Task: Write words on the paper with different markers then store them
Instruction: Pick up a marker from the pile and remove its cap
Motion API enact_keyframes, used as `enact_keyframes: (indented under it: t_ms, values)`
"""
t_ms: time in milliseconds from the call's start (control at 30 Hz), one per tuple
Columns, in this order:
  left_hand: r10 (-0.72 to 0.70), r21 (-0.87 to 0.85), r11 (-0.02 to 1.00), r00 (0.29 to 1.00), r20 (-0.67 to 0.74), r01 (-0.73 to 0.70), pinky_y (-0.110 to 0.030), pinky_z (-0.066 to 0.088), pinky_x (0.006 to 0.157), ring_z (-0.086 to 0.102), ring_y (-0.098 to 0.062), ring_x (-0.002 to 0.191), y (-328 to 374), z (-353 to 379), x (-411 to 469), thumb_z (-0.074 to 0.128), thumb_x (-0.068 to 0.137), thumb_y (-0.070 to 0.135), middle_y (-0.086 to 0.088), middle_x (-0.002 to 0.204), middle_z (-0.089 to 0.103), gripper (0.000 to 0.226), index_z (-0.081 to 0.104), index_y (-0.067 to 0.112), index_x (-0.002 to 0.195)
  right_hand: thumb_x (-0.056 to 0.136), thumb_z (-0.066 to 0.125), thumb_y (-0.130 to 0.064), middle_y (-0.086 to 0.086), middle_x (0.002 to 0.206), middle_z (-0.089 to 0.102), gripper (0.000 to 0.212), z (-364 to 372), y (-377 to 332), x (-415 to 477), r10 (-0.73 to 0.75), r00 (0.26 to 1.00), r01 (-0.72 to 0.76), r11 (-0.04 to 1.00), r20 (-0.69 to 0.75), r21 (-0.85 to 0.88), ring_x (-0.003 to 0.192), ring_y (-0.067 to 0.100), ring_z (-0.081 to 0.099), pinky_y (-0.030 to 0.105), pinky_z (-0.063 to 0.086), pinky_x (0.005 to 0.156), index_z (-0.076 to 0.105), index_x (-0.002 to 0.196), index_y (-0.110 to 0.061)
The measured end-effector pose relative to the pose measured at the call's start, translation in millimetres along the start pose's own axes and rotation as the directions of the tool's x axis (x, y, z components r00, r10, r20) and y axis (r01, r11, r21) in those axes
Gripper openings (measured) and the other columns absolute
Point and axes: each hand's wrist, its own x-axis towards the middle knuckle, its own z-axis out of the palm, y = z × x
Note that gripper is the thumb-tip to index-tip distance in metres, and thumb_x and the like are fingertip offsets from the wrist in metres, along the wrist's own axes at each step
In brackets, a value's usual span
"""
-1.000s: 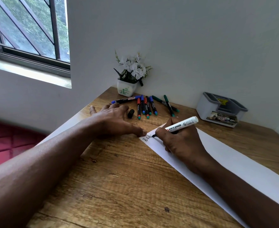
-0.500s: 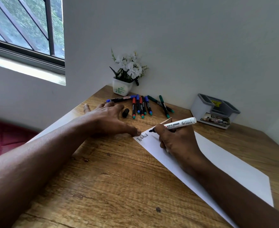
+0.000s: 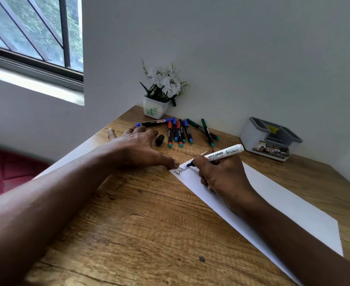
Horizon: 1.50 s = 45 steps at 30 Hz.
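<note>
I see my right hand (image 3: 221,174) gripping a white whiteboard marker (image 3: 221,154), its black tip touching the white paper (image 3: 289,203) beside handwritten letters (image 3: 180,171). My left hand (image 3: 137,147) lies flat on the wooden desk (image 3: 149,223), thumb pinning the paper's corner. At twelve o'clock from the hands lie loose markers (image 3: 180,132) and a black cap (image 3: 160,140); a grey organizer (image 3: 271,139) stands at two o'clock.

The white marker (image 3: 221,154) reads "WHITE BOARD"; the paper (image 3: 273,195) bears handwritten "RANA".
</note>
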Motion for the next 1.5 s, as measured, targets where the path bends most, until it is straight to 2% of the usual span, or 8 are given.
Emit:
enact_keyframes:
  t_ms: [233,400,633,867,1000,1067,1200,1500]
  values:
    - [0.004,-0.017,1.000,1.000,-0.013,-0.004,-0.071,-0.009,0.117,-0.001,-0.030,0.157,-1,1,1,0.058,0.062,0.092,-0.002,0.172,0.003,0.118,0.015,0.041,0.160,0.088,0.076,-0.028,-0.002,0.057,0.069,0.021,1,1,0,0.036,0.998,-0.034,0.999,-0.051,0.023,0.044,0.004,0.060,0.018,0.044,0.044,0.074,0.085,-0.007]
    - [0.052,-0.020,0.998,0.997,-0.065,-0.053,-0.071,-0.005,0.118,0.009,-0.030,0.156,-3,3,-5,0.046,0.056,0.097,-0.001,0.171,0.012,0.120,0.018,0.042,0.159,0.092,0.070,-0.021,0.002,0.059,0.068,0.016,-6,-3,3,0.135,0.990,-0.120,0.944,-0.030,0.308,0.053,0.013,0.061,0.025,0.047,0.050,0.072,0.082,-0.008]
    - [0.138,0.038,0.990,0.904,-0.404,-0.134,-0.051,0.040,0.109,0.050,-0.024,0.133,-3,6,-9,0.049,0.082,0.082,0.002,0.147,0.053,0.071,0.051,0.042,0.141,0.092,0.068,-0.015,0.006,0.068,0.071,0.012,-14,-6,9,0.197,0.969,-0.245,0.848,0.150,0.470,0.061,0.015,0.066,0.024,0.051,0.057,0.074,0.093,-0.005]
    - [0.240,0.194,0.968,0.814,-0.529,-0.159,-0.036,0.051,0.088,0.060,-0.021,0.117,9,9,-9,0.063,0.093,0.053,0.002,0.127,0.070,0.045,0.063,0.034,0.134,0.097,0.062,-0.022,0.013,0.082,0.075,0.022,-21,-11,7,0.150,0.960,-0.260,0.793,0.236,0.551,0.070,0.020,0.071,0.026,0.053,0.061,0.075,0.102,-0.006]
    - [0.191,0.045,0.978,0.787,-0.587,-0.204,-0.030,0.053,0.083,0.068,-0.014,0.100,6,9,-6,0.070,0.092,0.033,0.007,0.112,0.076,0.031,0.072,0.033,0.122,0.100,0.055,-0.025,0.013,0.081,0.076,0.028,-26,-11,8,0.123,0.944,-0.290,0.755,0.307,0.588,0.068,0.019,0.071,0.025,0.053,0.060,0.077,0.101,-0.008]
    - [0.125,-0.154,0.947,0.764,-0.633,-0.283,-0.028,0.055,0.084,0.070,-0.006,0.090,2,7,-7,0.074,0.089,0.024,0.011,0.103,0.077,0.031,0.074,0.032,0.119,0.100,0.055,-0.021,0.014,0.082,0.076,0.026,-28,-7,9,0.111,0.937,-0.303,0.729,0.331,0.614,0.069,0.020,0.071,0.024,0.054,0.060,0.076,0.101,-0.006]
    - [0.155,-0.577,0.678,0.855,-0.494,-0.456,-0.031,0.056,0.077,0.071,-0.013,0.090,-6,2,-15,0.072,0.092,0.011,0.006,0.100,0.077,0.029,0.076,0.032,0.111,0.096,0.059,-0.014,0.016,0.086,0.076,0.018,-33,-3,10,0.082,0.925,-0.334,0.645,0.372,0.688,0.071,0.021,0.071,0.024,0.057,0.061,0.074,0.097,-0.004]
    - [0.303,-0.674,0.574,0.885,-0.352,-0.465,-0.037,0.056,0.077,0.069,-0.021,0.086,11,5,-25,0.068,0.085,0.022,-0.005,0.107,0.076,0.028,0.079,0.020,0.110,0.077,0.069,-0.020,0.021,0.093,0.076,0.030,-38,1,6,-0.030,0.911,-0.282,0.683,0.412,0.674,0.072,0.021,0.070,0.025,0.056,0.063,0.074,0.101,-0.002]
